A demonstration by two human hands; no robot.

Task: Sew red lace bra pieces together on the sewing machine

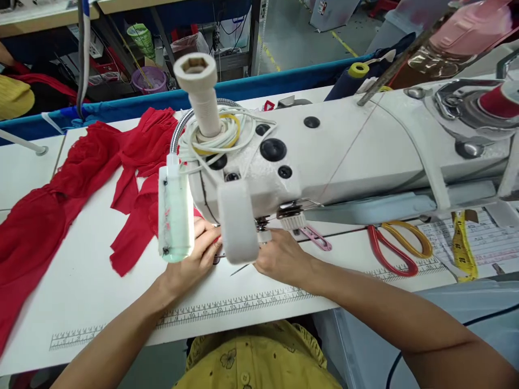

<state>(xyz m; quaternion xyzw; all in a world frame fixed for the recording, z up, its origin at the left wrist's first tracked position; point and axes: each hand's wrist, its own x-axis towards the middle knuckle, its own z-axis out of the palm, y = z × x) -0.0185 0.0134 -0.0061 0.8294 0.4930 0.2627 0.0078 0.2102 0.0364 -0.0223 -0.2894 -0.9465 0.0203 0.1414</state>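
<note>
My left hand [198, 251] is beside the needle area of the white sewing machine [348, 146], its fingers bent and pinched at a bit of red fabric [140, 205]. The machine head partly hides the fingertips. To the right of the needle area, my right hand [281, 256] is closed, fingers curled under the head. A thin pointed metal tool [239, 270] sticks out from it toward the left; the rest of the tool is hidden. More of the red fabric lies bunched across the left of the table.
A lit lamp [176, 216] hangs left of the machine head. Scissors [391, 251] with red and yellow handles, a pink clip [316, 237] and a yellow tape measure [463, 248] lie at right. A printed ruler strip [227, 308] runs along the table's front edge.
</note>
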